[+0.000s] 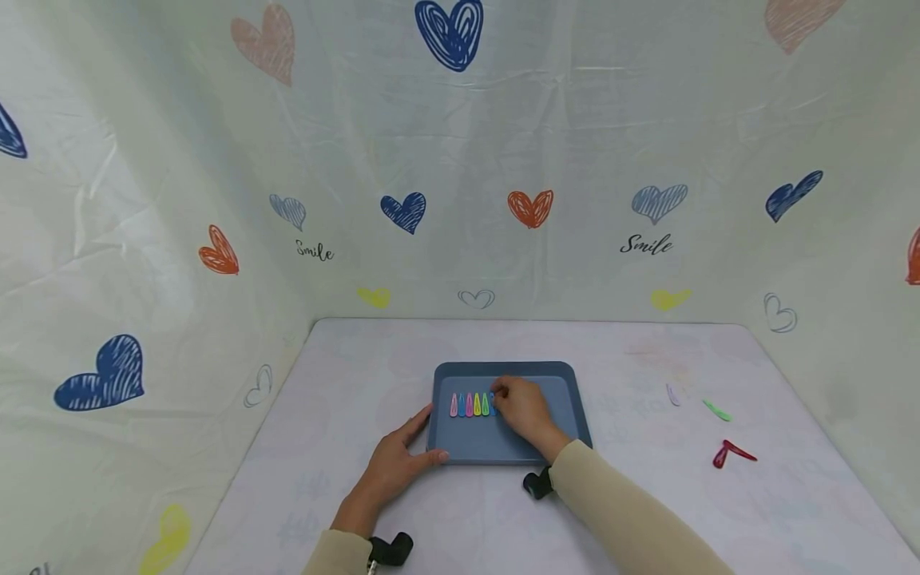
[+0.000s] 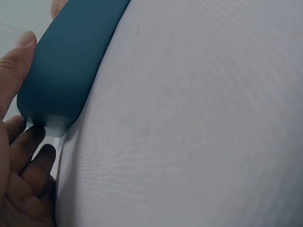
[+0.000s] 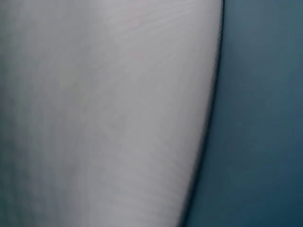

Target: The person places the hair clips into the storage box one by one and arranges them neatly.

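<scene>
Blue clip (image 1: 493,404): we see it at the right end of a row on the tray (image 1: 474,447), partly covered by the right hand (image 1: 525,411).
Row of clips (image 1: 477,405): pink, blue, pink, yellow and green lie side by side left of it, nearer the tray's left edge than its right.
Right hand: fingers bent, tips at the blue clip; we cannot tell whether they pinch it.
Left hand (image 1: 388,467): thumb and fingers spread about the tray's near left corner, touching its outer edge.
Tray room: we see tray floor between the row and the near rim, and more right of the right hand.
Loose clips: purple (image 1: 672,394), green (image 1: 717,410) and dark red (image 1: 719,457), well apart from the tray's right edge.
Desk (image 1: 359,359): we see its surface on every side of the tray.
</scene>
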A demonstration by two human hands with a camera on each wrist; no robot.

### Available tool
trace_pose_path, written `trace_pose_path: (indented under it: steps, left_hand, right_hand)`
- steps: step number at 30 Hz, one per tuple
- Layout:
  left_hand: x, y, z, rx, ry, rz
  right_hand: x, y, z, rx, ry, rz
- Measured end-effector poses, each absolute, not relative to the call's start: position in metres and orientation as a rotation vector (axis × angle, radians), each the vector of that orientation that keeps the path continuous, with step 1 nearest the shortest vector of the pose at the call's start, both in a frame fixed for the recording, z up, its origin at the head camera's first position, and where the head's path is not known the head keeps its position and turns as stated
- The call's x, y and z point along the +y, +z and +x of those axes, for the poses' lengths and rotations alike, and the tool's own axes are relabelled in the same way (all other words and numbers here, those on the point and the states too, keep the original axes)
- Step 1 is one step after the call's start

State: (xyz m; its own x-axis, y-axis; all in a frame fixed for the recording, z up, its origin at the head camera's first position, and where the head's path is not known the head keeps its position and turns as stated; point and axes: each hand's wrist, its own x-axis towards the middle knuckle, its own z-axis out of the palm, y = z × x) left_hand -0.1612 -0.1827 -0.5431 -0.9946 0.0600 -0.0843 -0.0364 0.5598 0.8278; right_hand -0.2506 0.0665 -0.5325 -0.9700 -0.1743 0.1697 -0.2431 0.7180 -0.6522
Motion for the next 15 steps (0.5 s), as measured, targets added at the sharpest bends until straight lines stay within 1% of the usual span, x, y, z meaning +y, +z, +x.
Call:
trace_pose_path:
  steps: [15]
  left_hand:
    - [-0.1825,-0.5428,-0.162,2.675,1.441,0.036]
  right_hand:
    - [0.0661,-0.5329,-0.2501,-2.852,1.109,0.311]
